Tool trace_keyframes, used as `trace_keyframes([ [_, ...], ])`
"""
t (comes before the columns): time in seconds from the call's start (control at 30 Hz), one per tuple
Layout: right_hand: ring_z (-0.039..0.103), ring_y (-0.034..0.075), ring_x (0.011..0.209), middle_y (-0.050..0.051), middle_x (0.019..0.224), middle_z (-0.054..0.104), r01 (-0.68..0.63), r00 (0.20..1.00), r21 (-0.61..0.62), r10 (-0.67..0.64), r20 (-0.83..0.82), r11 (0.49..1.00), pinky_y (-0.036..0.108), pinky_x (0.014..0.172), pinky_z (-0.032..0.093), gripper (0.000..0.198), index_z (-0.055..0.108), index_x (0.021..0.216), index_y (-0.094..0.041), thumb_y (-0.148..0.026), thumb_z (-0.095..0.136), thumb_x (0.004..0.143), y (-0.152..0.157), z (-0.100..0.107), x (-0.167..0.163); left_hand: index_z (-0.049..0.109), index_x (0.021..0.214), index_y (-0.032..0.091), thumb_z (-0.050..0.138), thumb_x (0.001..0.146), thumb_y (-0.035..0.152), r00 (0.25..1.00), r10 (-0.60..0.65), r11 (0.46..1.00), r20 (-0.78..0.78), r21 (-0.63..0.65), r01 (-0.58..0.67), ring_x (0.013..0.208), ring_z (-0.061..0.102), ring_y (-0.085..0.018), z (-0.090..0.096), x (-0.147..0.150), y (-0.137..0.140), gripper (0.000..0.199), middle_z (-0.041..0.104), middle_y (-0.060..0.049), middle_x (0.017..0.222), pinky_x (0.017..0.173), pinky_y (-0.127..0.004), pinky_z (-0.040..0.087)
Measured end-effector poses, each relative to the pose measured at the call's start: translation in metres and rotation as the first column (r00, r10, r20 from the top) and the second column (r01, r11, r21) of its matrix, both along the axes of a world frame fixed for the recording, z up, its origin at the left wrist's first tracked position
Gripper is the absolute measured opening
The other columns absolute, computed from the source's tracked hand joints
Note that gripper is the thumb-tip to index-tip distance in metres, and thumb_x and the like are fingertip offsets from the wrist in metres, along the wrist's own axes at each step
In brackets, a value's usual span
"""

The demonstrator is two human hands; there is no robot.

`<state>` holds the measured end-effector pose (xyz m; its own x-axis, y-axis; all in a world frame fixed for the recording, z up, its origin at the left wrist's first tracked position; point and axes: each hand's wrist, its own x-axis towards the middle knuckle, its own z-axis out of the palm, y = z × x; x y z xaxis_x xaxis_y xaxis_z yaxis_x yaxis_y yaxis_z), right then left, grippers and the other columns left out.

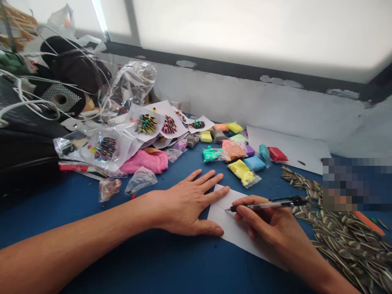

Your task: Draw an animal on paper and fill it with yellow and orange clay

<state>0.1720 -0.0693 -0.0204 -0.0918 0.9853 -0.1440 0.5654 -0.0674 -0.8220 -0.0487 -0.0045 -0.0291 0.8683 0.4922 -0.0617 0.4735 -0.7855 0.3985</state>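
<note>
A sheet of white paper point(241, 232) lies on the blue table, and a short faint line shows near the pen tip. My right hand point(269, 226) rests over the sheet, its fingers closed around a black-and-clear pen point(263, 205). The pen slants, with its tip at the paper. My left hand point(192, 204) lies flat with fingers spread. Its thumb and index finger touch the left edge of the sheet, while the other fingers reach onto the table. Part of the sheet is hidden under my right hand.
Colourful packets of clay point(243, 171) lie beyond the paper. Striped sunflower seeds point(343, 241) are heaped at right, near an orange stick point(367, 222). Seed-and-clay pieces on paper point(147, 123), a pink cloth point(145, 161) and plastic bags point(134, 83) crowd the left. Another white sheet point(288, 149) lies by the wall.
</note>
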Motion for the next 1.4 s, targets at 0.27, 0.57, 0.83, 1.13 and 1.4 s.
trace_keyframes([
  [0.27, 0.06, 0.011, 0.05, -0.001, 0.065, 0.066, -0.005, 1.0, -0.009, 0.005, -0.02, 1.0, 0.024, 0.051, 0.05, 0.033, 0.069, 0.088, -0.02, -0.05, 0.056, 0.086, -0.001, 0.003, 0.0, 0.018, 0.154, 0.024, 0.038, 0.088, 0.073, 1.0, -0.004, 1.0, 0.011, 0.002, 0.004, 0.149, 0.002, -0.032, -0.002, -0.001, 0.001, 0.085, 0.003, -0.011, 0.16, 0.118, -0.055, 0.003],
  [0.57, 0.06, 0.01, 0.051, 0.0, 0.07, 0.068, 0.0, 0.998, -0.02, -0.001, -0.069, 1.0, 0.022, 0.053, 0.05, 0.032, 0.069, 0.093, -0.02, -0.049, 0.058, 0.086, -0.002, -0.001, 0.001, 0.016, 0.154, 0.024, 0.036, 0.088, 0.074, 1.0, 0.001, 1.0, -0.01, -0.009, -0.001, 0.149, -0.001, -0.03, 0.0, -0.001, 0.0, 0.085, 0.001, -0.011, 0.161, 0.119, -0.052, 0.001],
  [0.83, 0.061, 0.01, 0.054, 0.001, 0.071, 0.068, -0.005, 0.996, -0.045, 0.001, -0.085, 0.999, 0.023, 0.055, 0.049, 0.031, 0.069, 0.092, -0.02, -0.048, 0.059, 0.086, -0.002, -0.001, 0.003, 0.017, 0.154, 0.023, 0.036, 0.088, 0.074, 1.0, -0.002, 1.0, 0.001, -0.013, 0.002, 0.149, 0.0, -0.031, -0.001, -0.001, 0.001, 0.086, 0.001, -0.012, 0.16, 0.119, -0.054, 0.002],
  [1.13, 0.057, 0.009, 0.049, 0.0, 0.071, 0.069, 0.017, 0.995, -0.049, -0.022, -0.098, 0.999, 0.022, 0.05, 0.045, 0.033, 0.07, 0.096, -0.021, -0.051, 0.061, 0.084, -0.001, -0.006, 0.007, 0.017, 0.154, 0.024, 0.038, 0.088, 0.072, 1.0, 0.006, 1.0, -0.008, -0.017, -0.006, 0.149, 0.0, -0.031, 0.001, 0.0, 0.0, 0.085, 0.003, -0.011, 0.161, 0.119, -0.053, 0.002],
  [1.4, 0.055, 0.008, 0.048, 0.0, 0.072, 0.069, 0.009, 0.995, -0.062, -0.015, -0.094, 0.998, 0.022, 0.05, 0.045, 0.032, 0.071, 0.095, -0.022, -0.05, 0.06, 0.085, 0.0, -0.007, 0.008, 0.015, 0.155, 0.022, 0.04, 0.089, 0.071, 0.999, 0.008, 0.998, -0.052, -0.056, -0.011, 0.149, -0.003, -0.03, 0.005, 0.001, 0.0, 0.086, 0.0, -0.012, 0.16, 0.119, -0.054, 0.0],
])
